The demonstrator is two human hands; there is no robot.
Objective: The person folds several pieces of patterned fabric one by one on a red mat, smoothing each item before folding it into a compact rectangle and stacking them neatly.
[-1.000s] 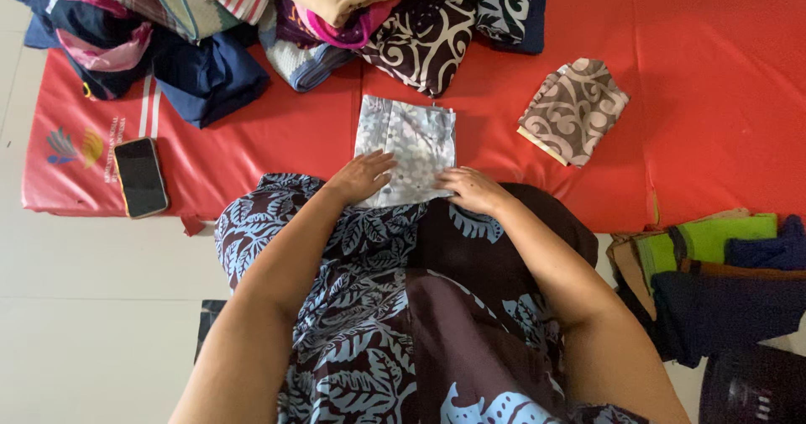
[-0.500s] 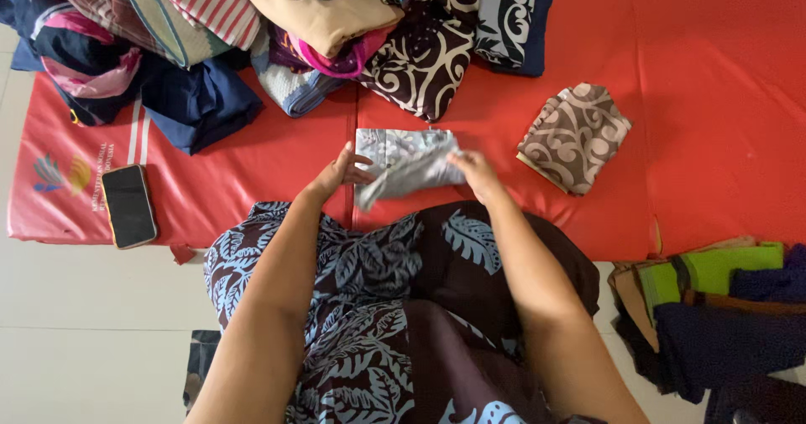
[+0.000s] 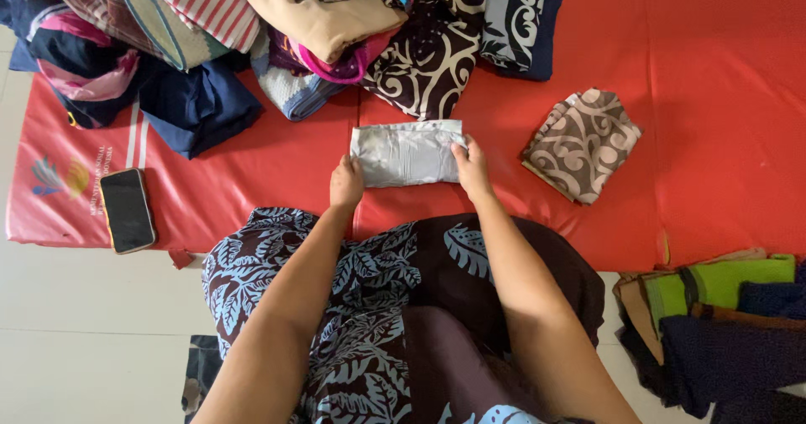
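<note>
A: What is held by the two hands?

B: A folded grey cloth (image 3: 406,152) is gripped at both short ends. Its left end is pinched by the left hand (image 3: 346,184), fingers curled closed on the edge; its right end is held by the right hand (image 3: 473,170), thumb on top and fingers closed around the fold.

A: Where is the cloth placed?

B: It is laid flat on the red mat (image 3: 714,105), just in front of the lap, which is covered by a dark leaf-patterned garment (image 3: 369,306). The cloth is seen as a narrow rectangle lying crosswise.

A: What is found around it?

B: A folded brown patterned cloth (image 3: 581,143) is set to the right, near but apart. Beyond the grey cloth a heap of unfolded clothes (image 3: 277,29) is piled along the far edge of the mat, a dark brown cloth with cream swirls (image 3: 424,59) being nearest. A black phone (image 3: 127,210) is laid at the left end of the mat, well apart from the hands. On the pale floor (image 3: 92,323) at the lower right, a stack of folded garments (image 3: 722,323) in green, brown and navy is seen.
</note>
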